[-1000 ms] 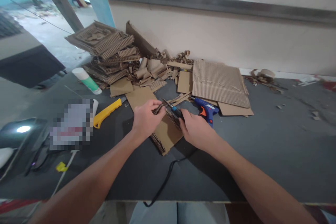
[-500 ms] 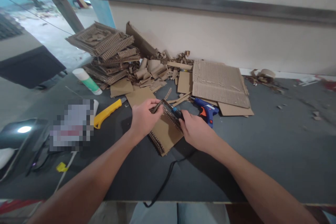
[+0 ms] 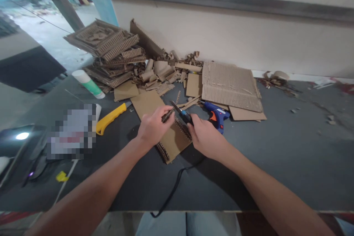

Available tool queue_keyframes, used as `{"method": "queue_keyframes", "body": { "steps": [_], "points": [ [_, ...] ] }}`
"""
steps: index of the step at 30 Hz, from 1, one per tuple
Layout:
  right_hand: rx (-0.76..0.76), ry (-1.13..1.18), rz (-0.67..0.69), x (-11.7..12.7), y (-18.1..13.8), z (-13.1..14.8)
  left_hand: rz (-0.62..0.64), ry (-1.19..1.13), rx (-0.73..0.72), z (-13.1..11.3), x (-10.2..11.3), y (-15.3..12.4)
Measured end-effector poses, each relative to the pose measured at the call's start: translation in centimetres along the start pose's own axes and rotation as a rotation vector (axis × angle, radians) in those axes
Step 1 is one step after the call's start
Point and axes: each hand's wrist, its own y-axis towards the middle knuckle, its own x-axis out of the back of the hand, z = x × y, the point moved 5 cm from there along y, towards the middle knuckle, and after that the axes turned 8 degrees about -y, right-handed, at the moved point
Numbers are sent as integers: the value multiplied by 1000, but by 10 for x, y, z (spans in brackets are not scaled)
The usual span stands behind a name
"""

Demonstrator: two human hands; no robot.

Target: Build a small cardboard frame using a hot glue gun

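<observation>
My left hand pinches a short corrugated cardboard strip just above a flat cardboard panel whose edges carry corrugated strips. My right hand is closed round a pair of scissors with dark and blue handles, blades pointing up-left at the strip's end. A cut-off piece of strip lies just beyond the blades. A blue and orange glue gun lies on the grey table to the right of my right hand.
A yellow utility knife and a white-green glue bottle lie left. Stacked cardboard frames, scraps and a large corrugated sheet sit along the wall. A black cable runs to the front edge. Dark devices sit at far left.
The long strip end seen beyond the scissors half a second ago is cut off and lies on the table. My left hand now holds the shorter remainder.
</observation>
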Motion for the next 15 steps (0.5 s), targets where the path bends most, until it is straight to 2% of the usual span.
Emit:
{"method": "queue_keyframes", "body": {
  "steps": [3,5,9,15],
  "points": [
    [-1,5,0,0,0,0,-2,-7,-46,-2,0,-1],
    [-2,2,-6,0,1,-1,-4,-33,-17,-2,1,2],
    [-1,-35,-32,0,1,0,1,-155,203,1,4,8],
    [-42,-56,-9,-2,2,-1,95,-423,556,11,1,9]
  ]
}}
